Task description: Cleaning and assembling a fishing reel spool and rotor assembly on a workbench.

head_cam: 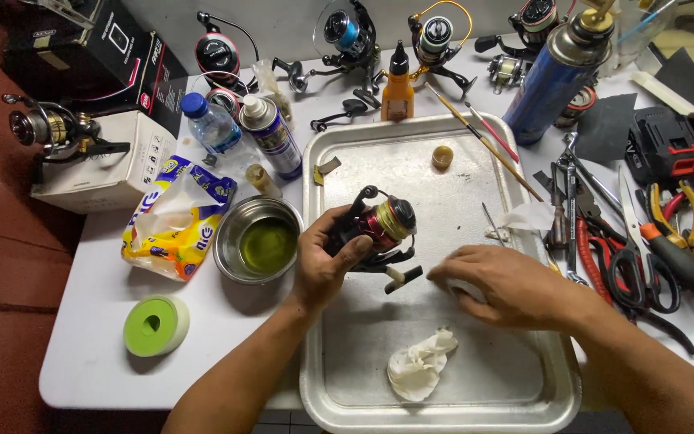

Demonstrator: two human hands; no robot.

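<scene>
Your left hand (327,261) and right hand (504,285) are bare, no gloves, rings or watch; both forearms show uncovered, with no sleeve in view.

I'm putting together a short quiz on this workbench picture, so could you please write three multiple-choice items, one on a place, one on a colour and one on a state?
1. Where is the fishing reel that the left hand holds?
A. Over the metal tray
B. Inside the steel bowl
C. On the white box

2. What colour is the roll of tape near the table's front left edge?
A. Red
B. Green
C. Black

3. What state is the steel bowl in?
A. Upside down
B. Dry and bare
C. Holding yellowish liquid

Answers:
1 A: the reel sits above the tray's bare surface.
2 B: its face is light green.
3 C: a yellow-green pool shows inside it.
</scene>
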